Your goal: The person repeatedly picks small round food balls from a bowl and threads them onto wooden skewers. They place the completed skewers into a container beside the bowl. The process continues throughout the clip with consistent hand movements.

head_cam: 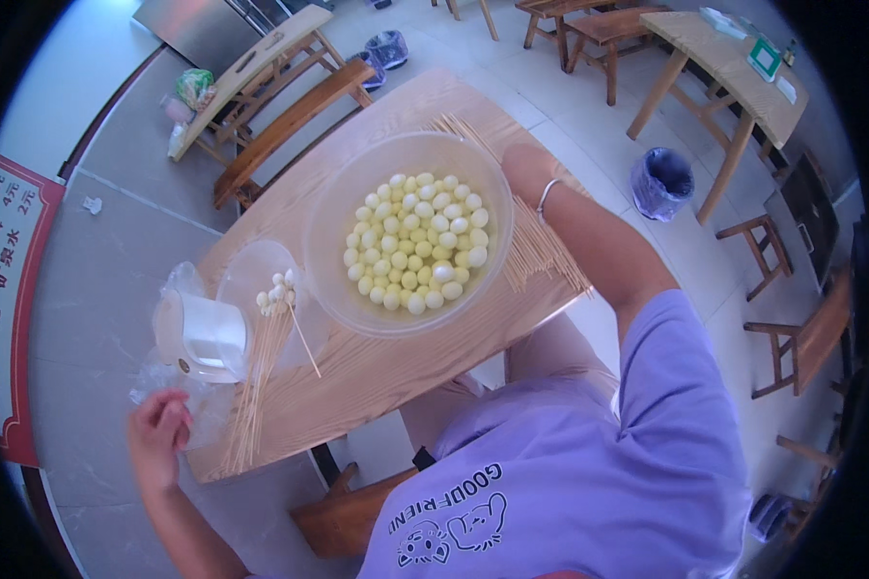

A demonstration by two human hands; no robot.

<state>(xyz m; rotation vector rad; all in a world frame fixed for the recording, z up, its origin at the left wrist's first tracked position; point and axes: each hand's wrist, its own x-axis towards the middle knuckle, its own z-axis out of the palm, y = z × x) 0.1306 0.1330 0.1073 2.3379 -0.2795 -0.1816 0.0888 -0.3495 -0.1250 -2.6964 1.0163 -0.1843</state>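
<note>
My left hand (161, 425) is held with bent fingers beyond the table's left end, next to a clear plastic bag (210, 416). Whether it grips anything is unclear. Behind the rim of a large translucent plastic bowl (326, 195), my right hand (525, 170) is near loose bamboo skewers (550, 250); its fingers are hidden. Many small peeled eggs (413, 250), probably quail eggs, lie in liquid in the bowl. To its left, several skewers (257, 391) have small white eggs (279, 293) at their far ends, resting over a clear plastic sheet or plate (250, 264).
A white tissue dispenser (213, 336) stands near the table's left edge. The wooden table (376, 380) has benches (297, 127) on both long sides. Another table (739, 79) and a lined waste bin (662, 184) are at right. A red-bordered menu board (14, 304) is at left.
</note>
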